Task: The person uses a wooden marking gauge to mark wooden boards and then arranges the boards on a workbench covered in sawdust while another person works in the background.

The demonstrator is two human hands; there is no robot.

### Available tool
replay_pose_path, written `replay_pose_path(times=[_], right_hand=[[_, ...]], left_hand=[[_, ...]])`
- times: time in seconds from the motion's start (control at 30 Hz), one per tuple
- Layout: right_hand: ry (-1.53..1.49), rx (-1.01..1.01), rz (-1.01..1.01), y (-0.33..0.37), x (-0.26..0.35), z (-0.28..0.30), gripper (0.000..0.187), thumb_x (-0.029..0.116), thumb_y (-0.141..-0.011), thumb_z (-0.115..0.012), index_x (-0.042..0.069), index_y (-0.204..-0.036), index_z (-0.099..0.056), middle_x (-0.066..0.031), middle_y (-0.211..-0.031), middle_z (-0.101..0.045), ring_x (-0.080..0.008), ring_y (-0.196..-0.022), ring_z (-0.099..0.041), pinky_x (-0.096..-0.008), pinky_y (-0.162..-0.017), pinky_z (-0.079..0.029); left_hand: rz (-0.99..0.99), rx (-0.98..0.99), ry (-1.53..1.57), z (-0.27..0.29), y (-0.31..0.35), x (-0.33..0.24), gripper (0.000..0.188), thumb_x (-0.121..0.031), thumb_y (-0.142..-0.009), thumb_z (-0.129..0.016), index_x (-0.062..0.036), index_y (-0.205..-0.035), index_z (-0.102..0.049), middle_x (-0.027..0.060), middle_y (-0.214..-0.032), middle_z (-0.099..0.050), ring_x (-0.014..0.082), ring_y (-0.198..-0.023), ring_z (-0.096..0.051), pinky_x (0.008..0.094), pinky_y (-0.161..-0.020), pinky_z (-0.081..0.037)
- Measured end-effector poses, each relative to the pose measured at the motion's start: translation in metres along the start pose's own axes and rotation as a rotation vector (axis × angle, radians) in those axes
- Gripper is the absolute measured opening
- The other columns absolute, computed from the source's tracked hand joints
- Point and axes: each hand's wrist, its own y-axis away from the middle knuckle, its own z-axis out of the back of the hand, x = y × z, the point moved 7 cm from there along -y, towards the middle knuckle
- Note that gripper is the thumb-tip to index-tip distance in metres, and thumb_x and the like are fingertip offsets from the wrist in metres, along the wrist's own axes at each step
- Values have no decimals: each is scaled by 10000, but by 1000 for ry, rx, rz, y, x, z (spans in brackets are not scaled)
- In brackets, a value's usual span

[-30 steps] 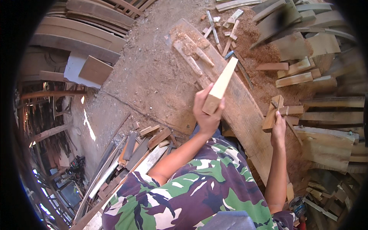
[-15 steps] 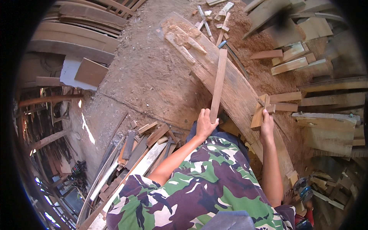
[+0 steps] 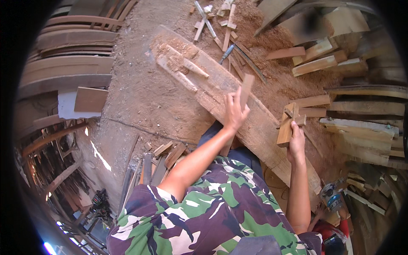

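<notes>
I wear a short-sleeved camouflage shirt (image 3: 204, 208) patched in green, dark purple-brown, black and off-white. My trousers (image 3: 244, 158) are dark blue, and both my left hand (image 3: 236, 112) and right hand (image 3: 296, 141) are bare.

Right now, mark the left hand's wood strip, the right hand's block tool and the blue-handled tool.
Wood strip (image 3: 247, 88): head view, upper part of its face.
Block tool (image 3: 284, 132): head view, face of its block.
Blue-handled tool (image 3: 228, 52): head view, middle of its handle.

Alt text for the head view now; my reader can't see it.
The left hand holds a narrow wooden bar and the right hand a wooden block with crosspieces, at a long plank. Wood shavings and offcuts lie beyond.
</notes>
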Motion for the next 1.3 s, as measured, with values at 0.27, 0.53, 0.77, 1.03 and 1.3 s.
replay_pose_path(times=[0.27,0.53,0.77,1.03,1.3], right_hand=[[105,96,-339,-55,76,-96,441,389,-1103,-552,17,-1339,-577,-100,-1201,-663,-181,-1062,-643,-362,-927,-526],[332,196,-598,-93,104,-154,507,365,-1107,-526,-39,-1412,-527,-195,-1404,-609,-260,-1287,-551,-404,-1125,-414],[562,266,-632,-88,139,-165,551,360,-1117,-506,-47,-1488,-490,-204,-1391,-628,-252,-1283,-561,-387,-1106,-428],[639,247,-708,-115,113,-167,472,418,-1121,-501,5,-1333,-586,-140,-1177,-651,-195,-1010,-569,-343,-941,-479],[586,217,-705,-104,110,-153,488,423,-1118,-496,-29,-1275,-596,-122,-1067,-651,-181,-967,-579,-360,-874,-488]], left_hand=[[20,137,-189,-14,-3,-22,916,-94,-794,-769,-33,-1621,-379,216,-1287,-490,432,-1138,-532,534,-1030,-486],[92,236,-133,-14,-16,-16,950,-56,-736,-788,-30,-1606,-407,208,-1352,-527,426,-1166,-559,511,-1007,-498],[93,261,-123,-18,-17,-12,997,-47,-688,-832,-27,-1599,-428,185,-1393,-547,401,-1133,-579,485,-957,-530],[88,250,-146,-19,-14,-10,922,-54,-728,-803,-22,-1583,-460,158,-1393,-581,376,-1092,-602,452,-931,-561],[74,278,-132,-23,-9,-10,996,-26,-689,-829,6,-1591,-407,192,-1396,-559,417,-1163,-568,497,-995,-518]])
